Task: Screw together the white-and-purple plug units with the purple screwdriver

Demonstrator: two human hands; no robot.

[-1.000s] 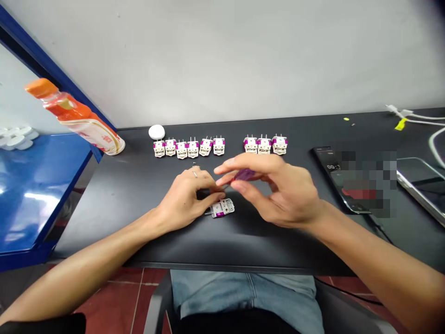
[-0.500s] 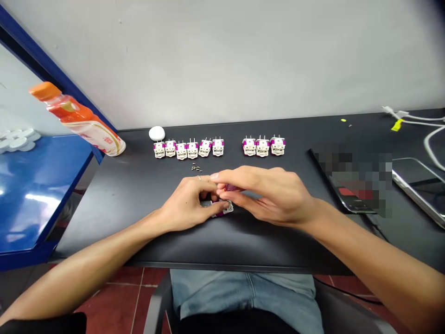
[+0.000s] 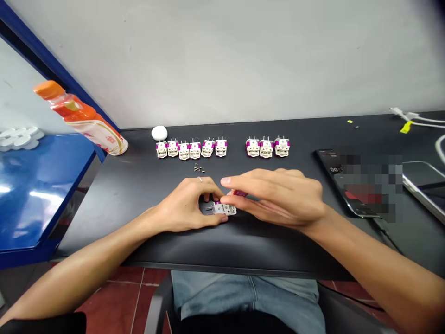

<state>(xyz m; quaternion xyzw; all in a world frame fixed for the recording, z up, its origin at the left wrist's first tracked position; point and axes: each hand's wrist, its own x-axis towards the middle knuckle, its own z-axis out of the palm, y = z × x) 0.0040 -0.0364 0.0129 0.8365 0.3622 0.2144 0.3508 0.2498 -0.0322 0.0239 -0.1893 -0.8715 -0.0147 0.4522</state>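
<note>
1. Far left, an orange-capped bottle [image 3: 81,118] stands on the black tabletop [image 3: 118,190]; its wrapper is glossy and its body rounded.
2. Next, a smooth white pebble-shaped object [image 3: 159,133] sits just behind a row of six plug units [image 3: 195,149], boxy, white with purple sides, thin metal prongs pointing towards the wall.
3. The left hand [image 3: 187,204] is pinched around a single plug unit [image 3: 219,208], thumb along its near edge, fingers along the far one. This unit lies on the tabletop in front of the person, between the two hands, its prongs pointing left into the hand's hollow.
4. It looks like hard moulded plastic: probably light, stiff and a little slick on that smooth surface. The long sides seem the best hold; the slim prongs look easier to bend.
5. Beyond the hands lies a loose scatter of tiny metallic screws [image 3: 199,169], likely fiddly to pick up.
6. The right hand [image 3: 283,197] grips a small purple handle [image 3: 239,193] in its fingertips, above the unit's right end; its tip is hidden.
7. Behind are three more plug units [image 3: 266,148]; further right, a flat, glossy phone [image 3: 328,160] and a white cable [image 3: 422,121].
</note>
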